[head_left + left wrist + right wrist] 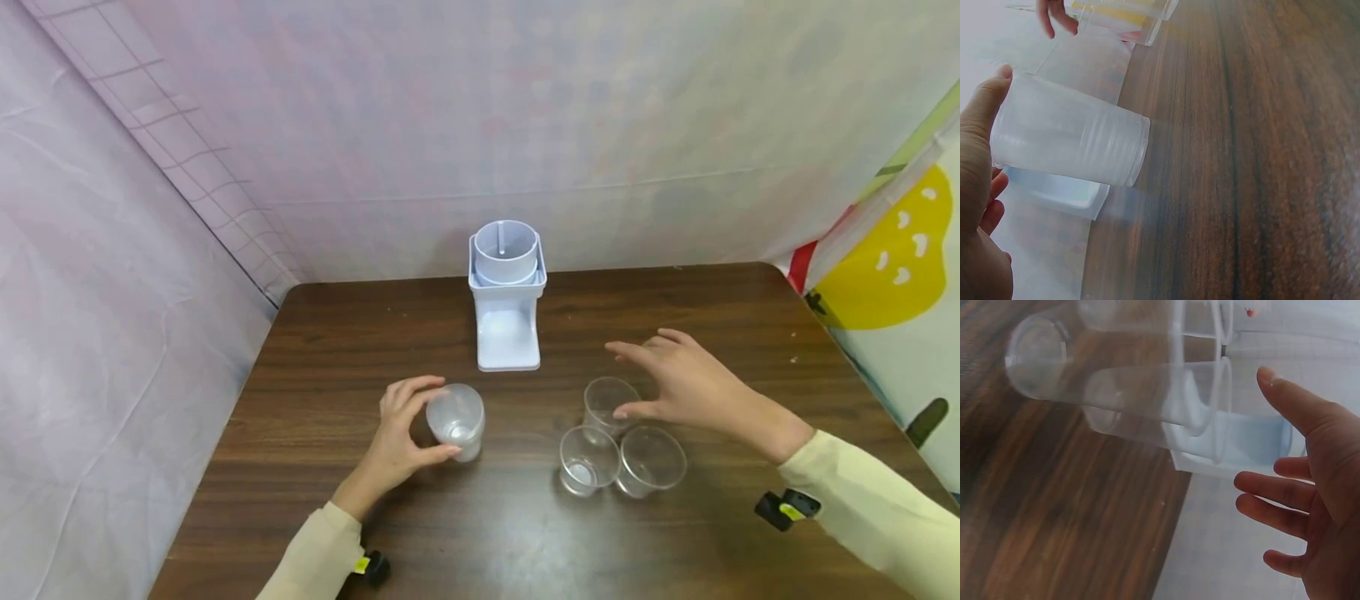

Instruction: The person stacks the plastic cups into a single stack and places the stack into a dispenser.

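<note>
A cloudy, translucent plastic cup [457, 421] stands upright at left of centre, ribbed near its base in the left wrist view. My left hand [395, 433] holds it by the rim, thumb on the near side and fingers on the far side. To the right, three clear plastic cups stand close together: a front-left cup [589, 461], a front-right cup [652, 461] and a rear cup [604, 400]. Over the rear cup hovers my right hand [690, 385], its fingers spread with nothing between them. In the right wrist view the thumb is apart from the cup rims.
A white plastic stand [508, 333] with a round holder [506, 265] on top is at the back centre of the brown wooden table [360, 333]. Pale cloth [420, 125] hangs behind the table and along its left side. A patterned cloth [900, 258] hangs at right.
</note>
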`<state>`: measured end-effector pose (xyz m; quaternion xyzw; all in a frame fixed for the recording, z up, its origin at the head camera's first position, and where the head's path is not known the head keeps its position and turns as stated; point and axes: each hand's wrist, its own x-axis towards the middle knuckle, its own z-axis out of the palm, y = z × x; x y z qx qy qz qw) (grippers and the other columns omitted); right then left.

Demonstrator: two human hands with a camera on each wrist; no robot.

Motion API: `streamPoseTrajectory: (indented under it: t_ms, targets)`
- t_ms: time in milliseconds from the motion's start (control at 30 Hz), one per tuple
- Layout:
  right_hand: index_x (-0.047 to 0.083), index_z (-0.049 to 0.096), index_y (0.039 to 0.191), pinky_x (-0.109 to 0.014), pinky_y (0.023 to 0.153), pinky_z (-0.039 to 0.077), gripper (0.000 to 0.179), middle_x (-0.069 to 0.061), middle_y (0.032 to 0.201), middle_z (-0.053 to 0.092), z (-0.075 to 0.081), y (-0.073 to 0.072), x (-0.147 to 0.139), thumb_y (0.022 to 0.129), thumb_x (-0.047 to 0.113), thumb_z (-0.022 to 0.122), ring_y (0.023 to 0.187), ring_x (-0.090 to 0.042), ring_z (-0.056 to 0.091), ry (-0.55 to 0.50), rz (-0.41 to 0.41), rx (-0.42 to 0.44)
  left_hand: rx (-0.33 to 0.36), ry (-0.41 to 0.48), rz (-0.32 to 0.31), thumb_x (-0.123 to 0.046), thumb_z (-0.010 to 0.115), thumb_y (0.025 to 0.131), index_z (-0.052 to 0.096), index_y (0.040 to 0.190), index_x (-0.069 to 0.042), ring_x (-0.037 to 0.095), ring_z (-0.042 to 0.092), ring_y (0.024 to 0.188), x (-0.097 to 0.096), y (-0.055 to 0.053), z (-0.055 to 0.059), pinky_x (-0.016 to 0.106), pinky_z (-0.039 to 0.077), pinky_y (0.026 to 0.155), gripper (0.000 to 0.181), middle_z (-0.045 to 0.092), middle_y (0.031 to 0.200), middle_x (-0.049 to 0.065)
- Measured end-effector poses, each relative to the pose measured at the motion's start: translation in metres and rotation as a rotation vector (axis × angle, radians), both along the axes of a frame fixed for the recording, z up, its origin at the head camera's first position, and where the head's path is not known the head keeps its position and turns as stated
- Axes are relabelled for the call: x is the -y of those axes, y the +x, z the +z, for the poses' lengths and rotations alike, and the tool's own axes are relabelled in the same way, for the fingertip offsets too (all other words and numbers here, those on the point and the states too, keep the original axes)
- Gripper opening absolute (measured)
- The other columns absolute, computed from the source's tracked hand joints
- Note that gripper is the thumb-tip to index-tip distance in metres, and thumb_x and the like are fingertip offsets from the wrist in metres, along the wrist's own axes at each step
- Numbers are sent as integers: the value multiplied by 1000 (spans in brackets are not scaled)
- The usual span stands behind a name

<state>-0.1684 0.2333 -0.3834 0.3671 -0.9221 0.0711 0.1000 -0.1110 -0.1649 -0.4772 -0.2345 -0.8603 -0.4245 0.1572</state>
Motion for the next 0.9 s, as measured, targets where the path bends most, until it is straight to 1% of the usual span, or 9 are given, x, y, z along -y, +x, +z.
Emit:
streamPoseTrajectory:
  t_ms: [167, 300, 433, 600, 733, 900]
  targets:
    - [10, 56, 137, -61, 105, 37, 92, -1, 105, 76, -10, 5, -4, 64, 60, 84, 96, -26, 69, 14, 1, 28, 8, -3, 9, -28, 92, 62, 61, 126, -18, 28, 38, 129, 0, 1, 0, 53, 24, 105, 72, 54, 139, 4]
    - [10, 57, 136, -61, 105, 39, 92, 0, 96, 75, -15, 7, -3, 63, 59, 85, 92, -22, 67, 24, 10, 12, 14, -6, 8, -28, 93, 62, 61, 127, -18, 28, 37, 129, 0, 1, 0, 53, 24, 105, 72, 54, 140, 4]
    - [10, 58, 134, -61, 104, 40, 89, 1, 88, 73, -16, 8, -1, 64, 56, 85, 88, -20, 65, 26, 26, -10, 15, -5, 6, -28, 93, 63, 61, 127, -18, 28, 37, 129, 0, 1, 1, 53, 24, 105, 72, 54, 140, 3]
    - [10, 60, 133, -60, 102, 42, 85, 3, 84, 71, -16, 8, 0, 65, 56, 84, 86, -19, 64, 30, 45, -29, 11, -1, 4, -28, 92, 63, 61, 127, -18, 28, 37, 129, 0, 1, -1, 52, 24, 105, 72, 54, 140, 4]
    - [10, 59, 133, -60, 102, 42, 86, 4, 83, 71, -18, 5, 1, 65, 57, 83, 84, -18, 63, 35, 49, -44, 11, -2, 3, -28, 92, 63, 61, 127, -18, 28, 37, 129, 0, 1, -1, 53, 24, 105, 73, 54, 140, 4]
    - [9, 57, 135, -60, 105, 39, 88, -2, 94, 76, -18, 1, 4, 65, 56, 84, 94, -24, 69, 43, 39, -32, 7, -4, 0, -28, 92, 63, 61, 127, -17, 28, 37, 129, 1, 0, -1, 53, 23, 105, 72, 54, 140, 4]
